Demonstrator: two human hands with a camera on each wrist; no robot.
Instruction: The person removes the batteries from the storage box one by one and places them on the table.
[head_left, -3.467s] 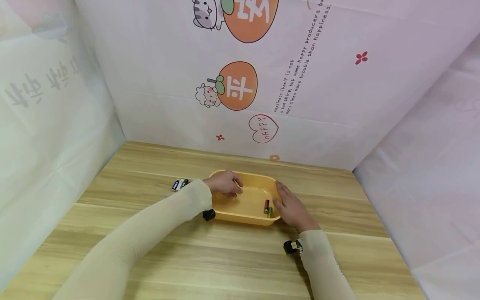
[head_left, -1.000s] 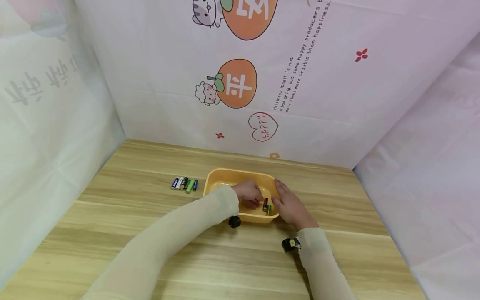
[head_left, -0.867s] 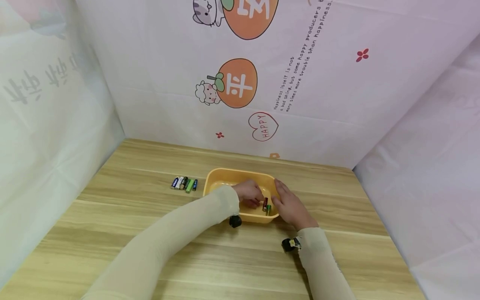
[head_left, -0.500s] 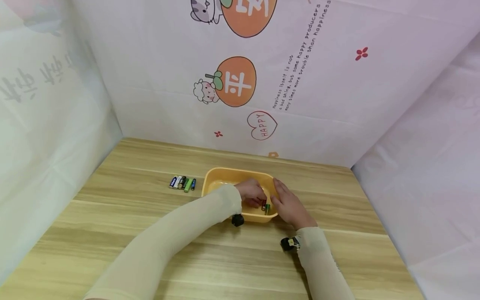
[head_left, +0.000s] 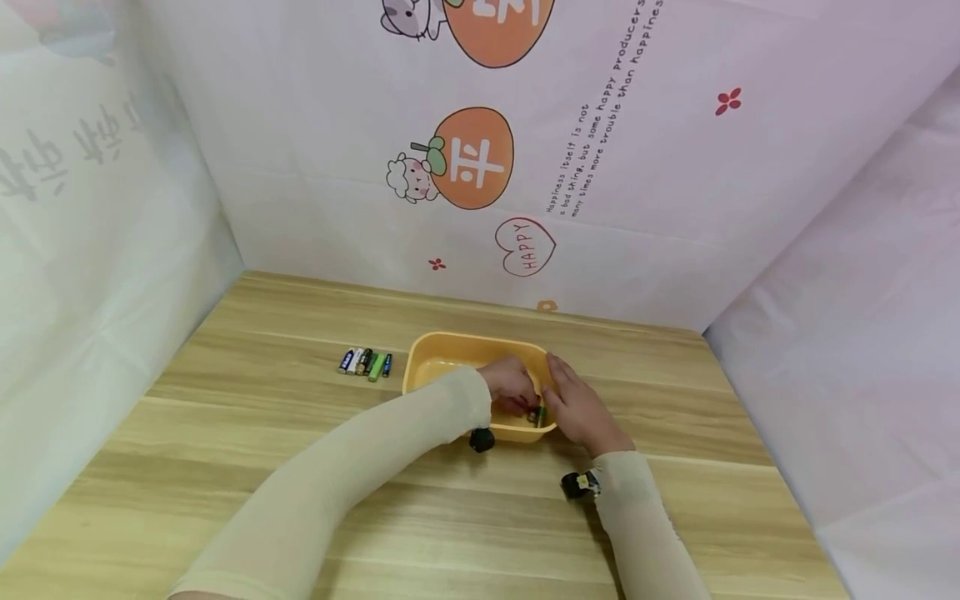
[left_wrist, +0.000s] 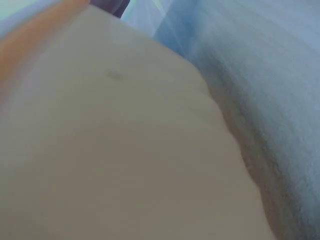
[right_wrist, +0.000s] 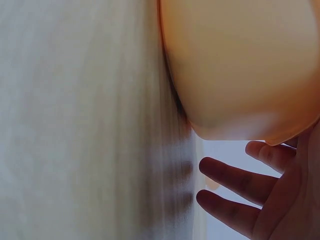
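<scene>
My left hand (head_left: 512, 382) reaches down into a yellow plastic bin (head_left: 431, 340), fingertips pinching a small dark red battery (head_left: 532, 416) near the bin's right end. A green battery (head_left: 541, 414) lies right beside it, by the right wall. The fingers partly cover the red one. Against the right end of the bin rests my right hand (head_left: 585, 410), its thumb at the rim. In the right wrist view its fingers (right_wrist: 240, 180) are straight and spread along the outside of the bin (right_wrist: 240, 65). Mostly blurred sleeve (left_wrist: 115, 150) fills the left wrist view.
A row of several batteries (head_left: 365, 363), blue, white, black and green, lies on the wood-grain table (head_left: 450, 517) left of the bin. A printed white cloth (head_left: 622, 275) stands behind the table, with white cloth walls at both sides.
The left hand has moved from the bin's left part to its right end and onto the red battery, which has shifted slightly right. The right hand has stayed at the bin's end.
</scene>
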